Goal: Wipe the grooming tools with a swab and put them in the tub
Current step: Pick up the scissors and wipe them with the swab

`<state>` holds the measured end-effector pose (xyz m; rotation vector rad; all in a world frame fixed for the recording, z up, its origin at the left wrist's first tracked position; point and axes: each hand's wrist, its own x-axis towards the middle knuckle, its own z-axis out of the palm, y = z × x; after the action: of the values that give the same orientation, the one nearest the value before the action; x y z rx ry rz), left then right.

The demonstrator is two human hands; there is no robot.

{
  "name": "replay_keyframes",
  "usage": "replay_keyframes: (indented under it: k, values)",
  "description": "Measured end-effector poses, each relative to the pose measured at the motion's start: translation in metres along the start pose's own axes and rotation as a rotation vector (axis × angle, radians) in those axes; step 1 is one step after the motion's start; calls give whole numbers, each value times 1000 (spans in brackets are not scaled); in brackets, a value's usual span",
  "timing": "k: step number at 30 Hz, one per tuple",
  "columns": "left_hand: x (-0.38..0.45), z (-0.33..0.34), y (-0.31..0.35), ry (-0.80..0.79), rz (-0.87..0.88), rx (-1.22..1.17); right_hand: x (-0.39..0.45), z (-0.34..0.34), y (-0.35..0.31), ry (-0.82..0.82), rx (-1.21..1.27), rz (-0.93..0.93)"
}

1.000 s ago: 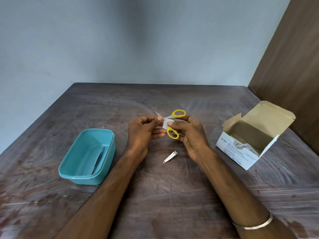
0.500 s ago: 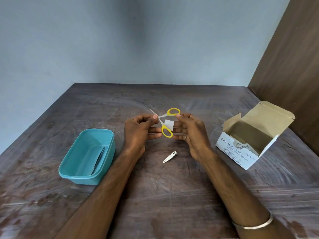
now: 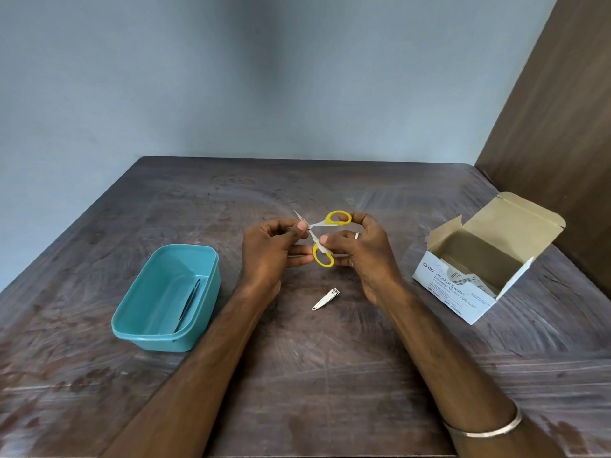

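Small scissors with yellow handle rings [image 3: 337,218] are held above the table's middle, blades pointing up-left and handles spread apart. My left hand [image 3: 267,252] pinches the blades near the pivot. My right hand [image 3: 367,256] presses a white swab [image 3: 319,246] with its thumb against the shank of the lower handle, and its fingertips touch the upper ring. A teal tub [image 3: 158,342] stands to the left with dark tweezers [image 3: 188,304] lying inside. A metal nail clipper [image 3: 326,299] lies on the table just below my hands.
An open cardboard box of alcohol swabs [image 3: 463,292] stands at the right, flap up. The dark wooden table [image 3: 330,375] meets a blue-grey wall at the back and a brown panel at the far right.
The scissors went from nearly closed to spread handles. My right hand slid the swab from the blades' side down onto the lower handle shank. My left hand stayed on the blades.
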<state>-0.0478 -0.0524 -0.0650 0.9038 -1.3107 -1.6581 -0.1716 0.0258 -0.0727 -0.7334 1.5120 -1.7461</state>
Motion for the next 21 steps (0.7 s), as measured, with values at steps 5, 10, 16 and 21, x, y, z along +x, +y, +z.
replay_keyframes:
  k: [5,10,16,21]
  values:
    - [3,-1,-1,23,-14,-26,1,-3,-1,0,-34,1]
    - [4,-2,-2,34,-21,-43,1,-3,-1,8,-51,-5]
    - [4,-1,-5,18,-32,-38,1,0,3,50,-28,-36]
    - [4,-1,-3,45,-38,-59,1,-1,2,47,-54,-51]
